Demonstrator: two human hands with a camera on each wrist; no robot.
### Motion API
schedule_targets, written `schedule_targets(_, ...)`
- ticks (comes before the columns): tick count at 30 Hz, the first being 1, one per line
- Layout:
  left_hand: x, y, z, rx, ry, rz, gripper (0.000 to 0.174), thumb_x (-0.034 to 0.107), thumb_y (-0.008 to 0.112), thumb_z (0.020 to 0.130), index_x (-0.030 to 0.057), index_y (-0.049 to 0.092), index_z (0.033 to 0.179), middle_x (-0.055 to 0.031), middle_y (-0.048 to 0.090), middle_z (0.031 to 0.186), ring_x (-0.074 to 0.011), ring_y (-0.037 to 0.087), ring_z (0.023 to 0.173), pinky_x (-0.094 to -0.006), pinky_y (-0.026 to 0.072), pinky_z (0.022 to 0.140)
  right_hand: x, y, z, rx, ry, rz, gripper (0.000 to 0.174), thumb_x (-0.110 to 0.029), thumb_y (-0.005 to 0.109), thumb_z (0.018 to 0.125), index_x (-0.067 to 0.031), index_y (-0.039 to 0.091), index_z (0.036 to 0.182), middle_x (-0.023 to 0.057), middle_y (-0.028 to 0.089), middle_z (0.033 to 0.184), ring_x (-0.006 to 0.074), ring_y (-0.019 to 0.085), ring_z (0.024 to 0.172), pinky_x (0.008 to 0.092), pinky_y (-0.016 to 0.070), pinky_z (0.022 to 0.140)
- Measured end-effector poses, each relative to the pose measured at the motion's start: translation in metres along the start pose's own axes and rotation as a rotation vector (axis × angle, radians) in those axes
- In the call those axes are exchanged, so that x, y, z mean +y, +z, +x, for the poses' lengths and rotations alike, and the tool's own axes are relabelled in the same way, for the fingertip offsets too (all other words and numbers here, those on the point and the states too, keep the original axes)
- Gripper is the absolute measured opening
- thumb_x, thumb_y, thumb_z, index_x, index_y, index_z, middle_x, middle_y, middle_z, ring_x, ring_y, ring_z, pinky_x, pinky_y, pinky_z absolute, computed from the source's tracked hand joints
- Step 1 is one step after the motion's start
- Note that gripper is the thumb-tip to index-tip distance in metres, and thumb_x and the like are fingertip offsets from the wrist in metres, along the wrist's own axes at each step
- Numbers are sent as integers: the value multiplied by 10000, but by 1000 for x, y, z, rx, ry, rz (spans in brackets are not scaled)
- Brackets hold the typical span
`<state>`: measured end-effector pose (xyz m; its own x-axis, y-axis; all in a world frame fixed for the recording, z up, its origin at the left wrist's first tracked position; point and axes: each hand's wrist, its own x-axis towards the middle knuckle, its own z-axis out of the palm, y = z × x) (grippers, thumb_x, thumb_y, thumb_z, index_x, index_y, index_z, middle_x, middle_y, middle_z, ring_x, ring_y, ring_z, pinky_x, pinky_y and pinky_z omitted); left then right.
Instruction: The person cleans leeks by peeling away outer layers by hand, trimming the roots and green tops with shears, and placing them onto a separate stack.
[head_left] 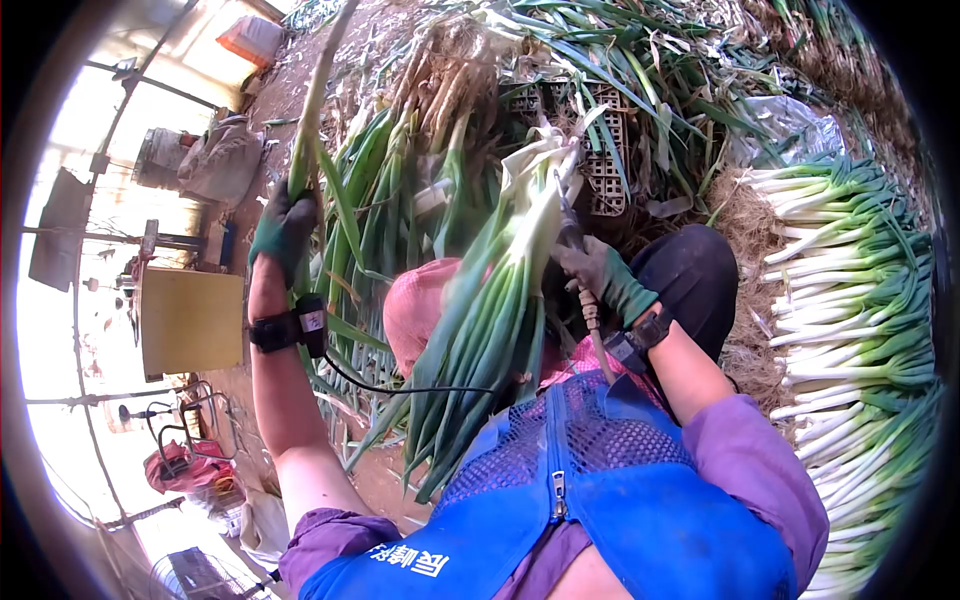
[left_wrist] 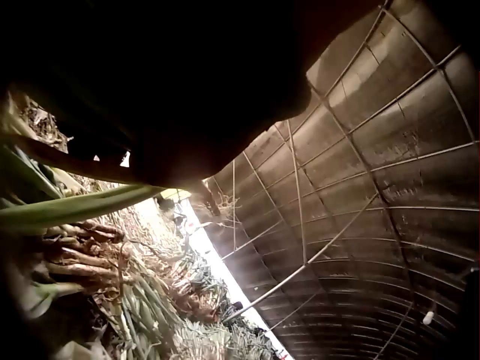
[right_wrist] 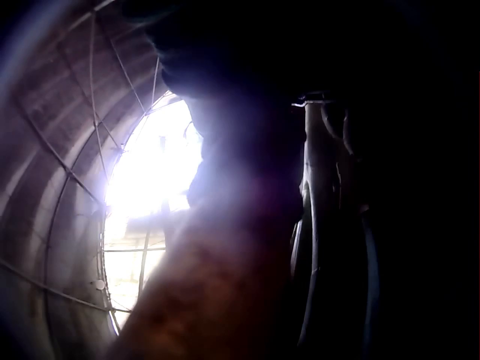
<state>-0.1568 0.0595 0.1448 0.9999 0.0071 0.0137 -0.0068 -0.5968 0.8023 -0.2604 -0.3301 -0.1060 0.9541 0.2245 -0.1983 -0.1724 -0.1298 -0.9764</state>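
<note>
My gloved left hand grips a long green onion, its brownish stalk reaching up past the top of the head view. In the left wrist view a green leaf crosses below the dark hand. At the centre, my gloved right hand holds an air gun with a thin nozzle and a hose trailing down. Beside the nozzle, a bunch of peeled green onions lies across the lap, white ends up. The right wrist view is mostly dark.
Unpeeled green onions with dry roots are heaped between the hands. A plastic crate stands behind, under loose leaves. Cleaned onions lie in a long row at the right. At the left is a yellow board. A cable crosses from the left wrist.
</note>
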Motion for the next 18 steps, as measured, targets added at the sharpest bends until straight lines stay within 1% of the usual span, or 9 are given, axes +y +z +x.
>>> schedule_targets(3,22,43,2,-78,-55,263,318,202,581,866,40,570,1139,-49,590,848,-153,533,719,-327,466,648,14,6,-2,-45,-400,-87,257,-312,594,936,-64,639,988,73,612,741,164,619,696,320,469,560)
schedule_targets(4,16,66,5,-118,-89,316,289,196,589,872,51,563,1120,-44,584,838,-161,536,717,-321,468,653,11,11,-4,-46,-416,-95,234,-299,578,950,-77,640,992,61,604,733,153,614,693,314,467,556)
schedule_targets(6,-8,122,11,-210,-122,478,328,230,641,854,56,565,1121,-75,609,871,-194,572,754,-327,483,685,-29,18,-22,-59,34,191,288,-335,607,936,-51,626,972,41,588,712,121,608,671,297,468,545)
schedule_targets(9,-29,197,3,-474,-172,719,557,371,741,770,30,585,1184,-174,670,1028,-265,648,911,-369,509,806,-58,18,-42,-45,358,268,343,-367,691,899,-40,607,963,8,576,765,89,560,620,251,479,522)
schedule_targets(11,-23,219,-21,-624,-235,611,662,432,756,741,6,590,1219,-186,672,1092,-290,652,970,-382,503,863,-60,21,-59,-54,261,175,359,-369,685,888,-21,600,902,32,593,728,107,574,583,271,469,511)
schedule_targets(12,-22,224,-34,-581,-223,560,676,446,748,745,7,586,1233,-186,674,1088,-289,651,967,-384,497,885,-58,25,-69,-75,216,125,382,-380,691,875,-11,592,892,52,603,716,126,585,562,284,465,499)
schedule_targets(13,-19,224,-37,-619,-193,569,660,428,735,772,29,579,1274,-170,681,1079,-250,650,946,-366,501,859,-59,27,-77,-99,172,75,405,-391,697,861,-2,585,881,73,613,704,145,595,542,296,462,486)
schedule_targets(16,-63,229,-21,-622,-246,441,538,309,689,846,53,580,1307,-103,683,1056,-159,620,921,-327,497,814,-81,20,-88,-104,315,39,413,-380,711,857,14,594,904,76,633,721,139,616,601,298,484,537)
schedule_targets(18,-78,225,-22,-590,-218,343,514,299,687,856,53,590,1296,-83,678,1059,-156,610,918,-318,493,812,-76,16,-82,-97,368,61,422,-369,708,862,30,600,949,81,632,721,140,621,617,298,489,553)
